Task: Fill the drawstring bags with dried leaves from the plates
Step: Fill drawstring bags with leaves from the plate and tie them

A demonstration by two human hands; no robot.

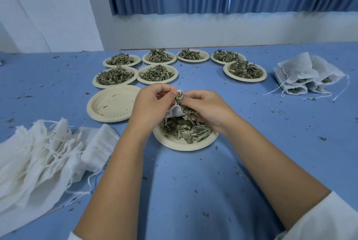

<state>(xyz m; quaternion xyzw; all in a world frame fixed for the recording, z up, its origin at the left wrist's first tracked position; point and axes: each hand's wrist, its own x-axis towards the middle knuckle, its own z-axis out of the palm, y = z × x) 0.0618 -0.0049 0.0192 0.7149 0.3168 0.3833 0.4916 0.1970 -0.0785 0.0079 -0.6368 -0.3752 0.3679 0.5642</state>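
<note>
Eight plates (180, 145) of leaves (188, 131) — two hands (153, 102), bag (175, 111)

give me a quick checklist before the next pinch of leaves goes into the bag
1. Left hand holds bag mouth open: ok
2. Right hand pinches leaves at the mouth: ok
3. Bag held above plate to catch spills: ok
4. More leaves on that plate: ok
5. How full the bag is: cannot tell, hands hide it
</note>
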